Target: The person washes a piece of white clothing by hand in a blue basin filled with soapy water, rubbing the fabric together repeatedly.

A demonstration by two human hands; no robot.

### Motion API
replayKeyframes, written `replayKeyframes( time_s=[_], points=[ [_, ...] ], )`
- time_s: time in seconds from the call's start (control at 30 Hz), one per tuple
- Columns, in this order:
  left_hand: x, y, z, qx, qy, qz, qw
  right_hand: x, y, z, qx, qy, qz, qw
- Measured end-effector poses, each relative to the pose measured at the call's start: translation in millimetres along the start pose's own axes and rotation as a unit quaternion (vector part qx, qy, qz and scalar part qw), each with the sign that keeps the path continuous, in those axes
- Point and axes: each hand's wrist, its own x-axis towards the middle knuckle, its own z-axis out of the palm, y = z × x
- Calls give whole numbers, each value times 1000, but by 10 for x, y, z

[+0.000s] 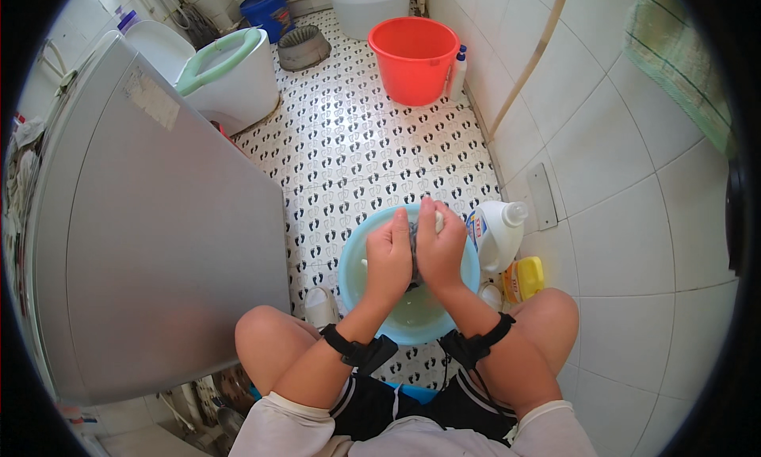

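Both my hands are closed over a light blue basin of cloudy water on the floor between my feet. My left hand and my right hand press together on a bunched dark grey cloth. Most of the cloth is hidden by my palms and fingers. A small white piece shows at the fingers of my right hand, and I cannot make out what it is. Below the hands, a dark bit of the cloth hangs toward the water.
A white jug and a yellow bottle stand right of the basin by the tiled wall. A grey appliance rises at my left. Farther off are a red bucket, a toilet and a blue bucket.
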Motion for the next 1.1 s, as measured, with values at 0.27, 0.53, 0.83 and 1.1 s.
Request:
replayKeyframes(
  time_s=[0.27, 0.53, 0.83, 1.1],
  points=[
    [-4, -96, -9, -4, 21, 1, 1000, -64, 77, 38, 14, 5, -1, 1000],
    [-52, -88, -19, -42, 46, -35, 997, -88, 108, 13, 27, -36, -1, 999],
    [-31, -177, -52, -25, 52, -2, 998, -136, 42, 21, 23, -67, -42, 997],
    [24, -155, -51, -72, 30, -15, 997, -112, -78, 3, 24, -64, -43, 997]
  ],
)
